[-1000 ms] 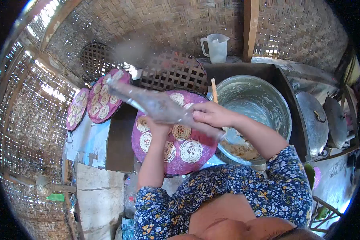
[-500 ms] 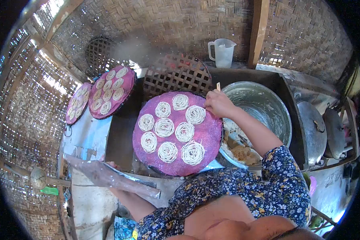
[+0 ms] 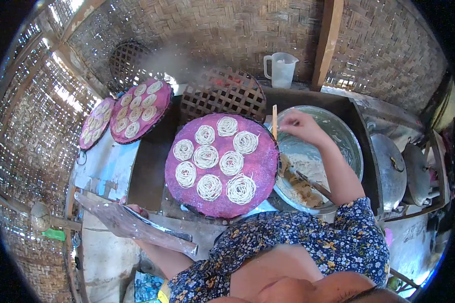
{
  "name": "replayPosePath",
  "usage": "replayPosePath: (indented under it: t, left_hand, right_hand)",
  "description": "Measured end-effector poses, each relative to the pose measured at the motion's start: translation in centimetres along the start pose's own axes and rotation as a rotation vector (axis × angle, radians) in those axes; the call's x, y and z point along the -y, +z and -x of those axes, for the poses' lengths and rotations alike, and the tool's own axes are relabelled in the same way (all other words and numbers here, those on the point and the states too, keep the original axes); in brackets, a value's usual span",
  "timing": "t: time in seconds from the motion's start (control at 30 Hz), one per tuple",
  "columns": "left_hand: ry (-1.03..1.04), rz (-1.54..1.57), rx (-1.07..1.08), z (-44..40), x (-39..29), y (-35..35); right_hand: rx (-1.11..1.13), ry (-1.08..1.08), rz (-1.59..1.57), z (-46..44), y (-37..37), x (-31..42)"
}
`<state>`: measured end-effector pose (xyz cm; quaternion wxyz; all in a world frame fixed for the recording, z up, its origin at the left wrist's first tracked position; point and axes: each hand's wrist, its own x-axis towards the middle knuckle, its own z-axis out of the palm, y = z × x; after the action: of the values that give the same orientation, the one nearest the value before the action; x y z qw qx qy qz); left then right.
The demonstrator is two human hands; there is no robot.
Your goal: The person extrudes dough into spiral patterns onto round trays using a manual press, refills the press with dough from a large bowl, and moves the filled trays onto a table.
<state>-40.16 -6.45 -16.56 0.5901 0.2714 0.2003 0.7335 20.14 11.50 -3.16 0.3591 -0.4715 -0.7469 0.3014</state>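
Note:
My right hand (image 3: 306, 129) hovers above the large metal basin (image 3: 360, 151), fingers curled and fingertips pinched together; anything between them is too small to make out. A flat wooden stick (image 3: 274, 121) stands beside those fingertips, between basin and tray. Left of it lies a round pink-purple tray (image 3: 260, 189) with several coiled noodle nests (image 3: 206, 157). At lower left, my left hand (image 3: 137, 210) is closed around a long worn wooden tool (image 3: 136, 222) with whitish smears, which hides most of the fingers. In the basin are pale and brown dough and a dark-handled utensil (image 3: 314, 186).
Two more pink trays of nests (image 3: 140, 111) lean at back left. Behind the main tray is a woven lattice basket (image 3: 222, 96), with steam nearby. A plastic pitcher (image 3: 282, 70) stands at the back wall, and lidded metal pots (image 3: 389, 171) at right.
My right hand has moved right, away from the tray's edge and over the basin, leaving the wooden stick in fuller view. My left hand still holds the wooden tool.

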Motion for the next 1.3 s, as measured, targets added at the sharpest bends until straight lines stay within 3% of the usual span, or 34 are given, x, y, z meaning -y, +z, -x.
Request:
replayPosePath:
  t: [0.07, 0.13, 0.23, 0.33, 0.4, 0.43, 0.53, 0.57, 0.6, 0.67, 0.7, 0.8, 0.87, 0.9, 0.97, 1.07, 1.1, 1.3]
  left_hand:
    - [0.082, 0.008, 0.087, -0.1, 0.9, 2.3]
    - [0.064, -0.052, 0.089, -0.3, 0.9, 9.9]
    - [0.146, -0.163, -0.135, -0.7, 2.5, 14.5]
    - [0.185, -0.550, -0.333, -2.5, 3.8, 13.5]
    - [0.400, -1.069, -0.191, -3.7, 5.1, 13.0]
    - [0.626, -1.397, 0.007, -4.1, 6.6, 14.6]
    - [0.726, -1.484, 0.237, -3.1, 11.1, 26.6]
    - [0.348, -1.320, 0.159, -2.3, 12.3, 28.5]
    - [0.340, -1.518, 0.291, -2.3, 13.2, 31.5]
    - [0.487, -1.412, 0.443, -2.6, 17.7, 35.1]
    - [0.794, -1.745, 0.640, -3.1, 19.4, 36.0]
    - [1.123, -1.711, 0.896, -2.4, 24.2, 40.8]
    - [1.080, -1.653, 0.963, -2.2, 25.9, 41.7]
    - [0.957, -1.619, 1.050, -2.1, 26.0, 42.4]
    - [0.691, -1.559, 1.217, -1.7, 25.5, 43.2]
    - [0.728, -1.378, 1.332, -2.2, 26.7, 41.1]
    - [0.827, -1.490, 1.373, -1.3, 24.2, 43.0]
    - [0.903, -1.570, 1.439, -0.1, 22.6, 43.0]
  right_hand:
    - [0.023, 0.042, -0.121, 2.5, -1.4, 0.5]
    - [0.042, 0.079, -0.099, 4.8, -2.3, 0.8]
    - [0.074, -0.057, 0.098, 8.0, -2.4, -0.7]
    - [0.295, 0.074, 0.533, 11.4, -0.6, -3.7]
    - [0.228, 0.068, 0.402, 13.1, -0.5, -3.4]
    - [0.161, 0.060, 0.372, 13.7, -0.8, -2.6]
    - [0.017, 0.013, 0.314, 14.4, -2.1, 0.0]
    - [-0.033, -0.003, 0.254, 14.2, -2.5, 2.2]
    - [-0.082, -0.022, 0.194, 13.8, -2.6, 4.2]
    - [-0.197, -0.184, 0.151, 12.9, -2.7, 7.6]
    - [-0.254, -0.265, 0.134, 12.6, -2.7, 9.2]
    - [-0.414, -0.359, 0.247, 11.6, -3.7, 12.7]
    - [-0.608, -0.363, 0.560, 12.7, -3.4, 14.5]
    - [-0.636, -0.450, 0.663, 13.6, -3.5, 15.2]
    - [-0.593, -0.628, 0.744, 15.5, -3.3, 15.4]
    - [-0.351, -0.833, 0.700, 18.2, -2.1, 15.2]
    - [-0.292, -0.764, 0.670, 19.1, -2.2, 16.0]
    - [-0.299, -0.213, 0.220, 21.6, -5.1, 16.3]
